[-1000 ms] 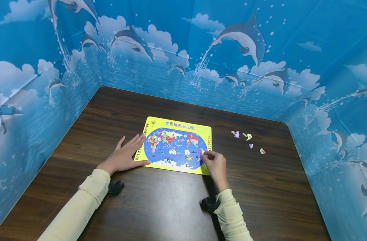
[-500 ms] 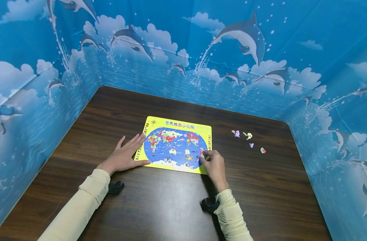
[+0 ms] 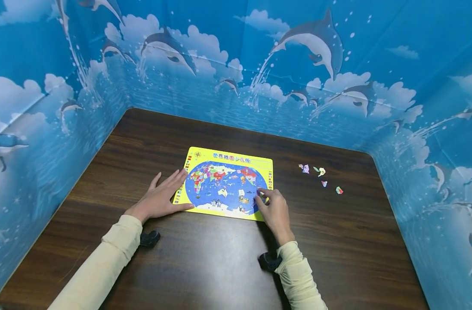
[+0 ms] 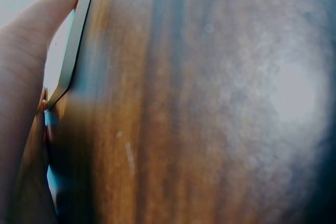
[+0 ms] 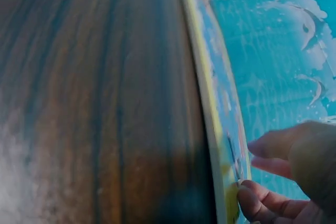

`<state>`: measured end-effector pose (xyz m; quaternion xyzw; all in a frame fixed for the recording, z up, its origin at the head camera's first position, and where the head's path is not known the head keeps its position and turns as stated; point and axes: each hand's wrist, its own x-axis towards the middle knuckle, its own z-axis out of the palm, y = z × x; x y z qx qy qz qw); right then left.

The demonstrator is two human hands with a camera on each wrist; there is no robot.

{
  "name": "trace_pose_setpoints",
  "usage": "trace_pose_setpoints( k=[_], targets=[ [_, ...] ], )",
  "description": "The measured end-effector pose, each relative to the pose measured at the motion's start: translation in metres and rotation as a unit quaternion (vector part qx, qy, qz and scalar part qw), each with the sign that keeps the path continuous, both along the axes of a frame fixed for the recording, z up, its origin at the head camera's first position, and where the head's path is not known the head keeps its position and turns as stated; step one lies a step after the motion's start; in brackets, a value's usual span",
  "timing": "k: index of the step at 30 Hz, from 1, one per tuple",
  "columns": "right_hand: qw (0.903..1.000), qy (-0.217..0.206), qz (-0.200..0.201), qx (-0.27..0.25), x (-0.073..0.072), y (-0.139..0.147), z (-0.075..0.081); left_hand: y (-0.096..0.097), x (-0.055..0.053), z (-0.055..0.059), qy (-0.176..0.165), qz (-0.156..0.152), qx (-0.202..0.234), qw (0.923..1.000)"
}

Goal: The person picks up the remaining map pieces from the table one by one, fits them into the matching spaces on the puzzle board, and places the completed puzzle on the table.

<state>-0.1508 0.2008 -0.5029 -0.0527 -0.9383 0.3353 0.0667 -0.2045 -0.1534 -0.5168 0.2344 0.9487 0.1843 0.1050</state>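
A yellow-edged world map puzzle board [image 3: 264, 162] lies flat on the table, its blue ocean area filled with coloured pieces and pictures. My left hand [image 3: 160, 198] rests spread on the board's left edge; in the left wrist view its thumb [image 4: 31, 40] lies against the near edge. At the board's right side, my right hand [image 3: 275, 212] bends its thumb and fingers down to the South America area. It pinches a small puzzle piece there, mostly hidden by the fingertips. In the right wrist view the fingers [image 5: 268, 203] touch the board's surface.
Several loose puzzle pieces lie right of the board, among them a purple one [image 3: 306, 168], a yellowish one [image 3: 321, 172] and a red-green one [image 3: 339, 190]. The dark wooden table [image 3: 220, 262] is enclosed by blue dolphin-print cloth [image 3: 205, 94].
My right fingertips have shifted slightly left and away from me over the same spot, covering the pink piece more. The left hand stays put. The head view has tilted slightly.
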Motion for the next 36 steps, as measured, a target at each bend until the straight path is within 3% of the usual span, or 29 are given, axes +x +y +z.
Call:
trace_pose_setpoints(
  k=[3,11,24,36],
  targets=[
    [0.9997,0.013,0.013,0.016,0.000,0.001,-0.002,0.000,-0.001,0.000,0.001,-0.001,-0.002,1.0000],
    [0.9993,0.017,-0.004,0.032,-0.001,0.002,-0.005,0.001,-0.002,0.001,-0.005,-0.002,-0.004,1.0000],
    [0.9971,0.031,-0.069,0.008,-0.009,-0.002,-0.009,0.000,-0.003,-0.002,-0.002,-0.001,-0.010,0.9999],
    [0.9964,0.046,-0.072,-0.007,-0.008,-0.002,-0.012,-0.001,-0.004,-0.002,0.001,-0.006,0.002,1.0000]
  ],
)
